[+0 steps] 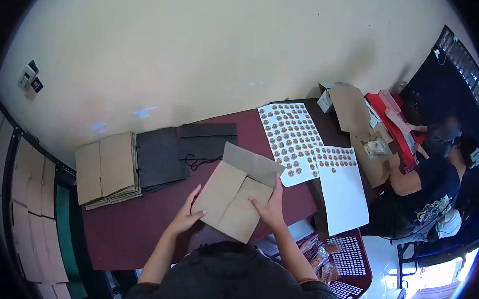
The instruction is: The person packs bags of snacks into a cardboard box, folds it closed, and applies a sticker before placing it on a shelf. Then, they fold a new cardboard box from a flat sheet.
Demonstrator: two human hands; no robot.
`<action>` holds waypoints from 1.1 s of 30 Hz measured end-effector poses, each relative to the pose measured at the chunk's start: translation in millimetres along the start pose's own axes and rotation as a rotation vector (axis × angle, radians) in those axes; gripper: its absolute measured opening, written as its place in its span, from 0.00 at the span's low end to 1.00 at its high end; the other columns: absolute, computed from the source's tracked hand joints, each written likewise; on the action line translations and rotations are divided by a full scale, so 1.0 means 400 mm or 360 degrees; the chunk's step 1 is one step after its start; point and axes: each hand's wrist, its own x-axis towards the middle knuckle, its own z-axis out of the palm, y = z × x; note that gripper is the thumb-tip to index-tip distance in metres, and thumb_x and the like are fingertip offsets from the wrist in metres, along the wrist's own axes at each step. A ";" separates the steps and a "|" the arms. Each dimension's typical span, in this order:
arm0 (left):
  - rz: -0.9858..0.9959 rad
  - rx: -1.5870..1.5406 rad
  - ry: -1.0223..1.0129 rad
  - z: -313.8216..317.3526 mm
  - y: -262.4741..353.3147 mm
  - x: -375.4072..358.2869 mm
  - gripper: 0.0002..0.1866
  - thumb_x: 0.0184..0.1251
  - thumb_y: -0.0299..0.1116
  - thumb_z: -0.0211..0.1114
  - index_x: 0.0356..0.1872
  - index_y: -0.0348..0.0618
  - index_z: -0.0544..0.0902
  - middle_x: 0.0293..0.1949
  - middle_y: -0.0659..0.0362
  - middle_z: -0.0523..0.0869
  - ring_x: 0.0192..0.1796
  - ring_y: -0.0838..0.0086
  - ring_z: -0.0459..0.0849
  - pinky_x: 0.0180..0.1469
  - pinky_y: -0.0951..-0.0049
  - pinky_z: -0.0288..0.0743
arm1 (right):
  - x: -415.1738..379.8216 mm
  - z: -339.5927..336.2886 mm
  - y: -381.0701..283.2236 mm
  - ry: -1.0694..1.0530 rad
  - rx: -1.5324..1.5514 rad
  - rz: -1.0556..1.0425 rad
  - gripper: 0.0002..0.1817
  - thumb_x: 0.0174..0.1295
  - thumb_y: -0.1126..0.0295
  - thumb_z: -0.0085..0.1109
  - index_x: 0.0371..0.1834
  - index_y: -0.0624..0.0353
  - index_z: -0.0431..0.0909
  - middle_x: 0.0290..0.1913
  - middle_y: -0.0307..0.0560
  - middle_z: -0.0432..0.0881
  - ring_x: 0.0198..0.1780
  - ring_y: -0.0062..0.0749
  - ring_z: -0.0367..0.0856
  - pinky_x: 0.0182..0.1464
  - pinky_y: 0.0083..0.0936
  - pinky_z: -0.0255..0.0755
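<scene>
A brown cardboard box (223, 192), partly unfolded with one flap raised at its far side, is held up over the maroon table (121, 241). At its left edge my left hand (188, 214) grips it, thumb on the near face. My right hand (270, 209) holds the right edge, the thumb pressed on the cardboard and the other fingers mostly hidden behind. Past the box lie dark flat cardboard pieces (210, 145) and a pair of scissors (195, 161) with dark handles. Left of them is a stack of flattened brown boxes (111, 164) beside dark flat sheets (160, 156).
Sticker sheets (286, 133) with round brown labels lie on the right. Beyond them are an open carton (355, 112) and a red tray (387, 116). A dark red plastic basket (361, 264) holds bagged items. Two people (433, 181) are at the far right.
</scene>
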 end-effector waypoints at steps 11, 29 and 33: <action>0.0199 0.0068 -0.0289 -0.021 0.047 0.214 0.39 0.56 0.20 0.65 0.71 0.45 0.60 0.68 0.49 0.68 0.70 0.63 0.66 0.70 0.63 0.59 | 0.007 -0.008 0.078 0.0825 -0.0138 0.0320 0.14 0.59 0.68 0.64 0.43 0.66 0.77 0.39 0.42 0.76 0.33 0.20 0.71 0.32 0.22 0.64; 0.0267 0.1322 0.0192 -0.014 0.100 0.143 0.32 0.58 0.38 0.65 0.66 0.56 0.69 0.71 0.48 0.60 0.75 0.51 0.52 0.69 0.30 0.31 | -0.226 0.113 0.012 -0.0112 0.0658 0.0335 0.19 0.60 0.72 0.59 0.52 0.71 0.73 0.48 0.61 0.78 0.50 0.47 0.79 0.53 0.37 0.71; 0.0543 0.1356 0.0008 0.086 0.145 0.122 0.37 0.54 0.42 0.67 0.69 0.58 0.66 0.71 0.46 0.58 0.75 0.45 0.48 0.69 0.31 0.31 | -0.160 0.035 -0.096 0.0076 0.0559 -0.0045 0.27 0.62 0.74 0.55 0.64 0.72 0.62 0.60 0.64 0.70 0.60 0.51 0.71 0.59 0.36 0.67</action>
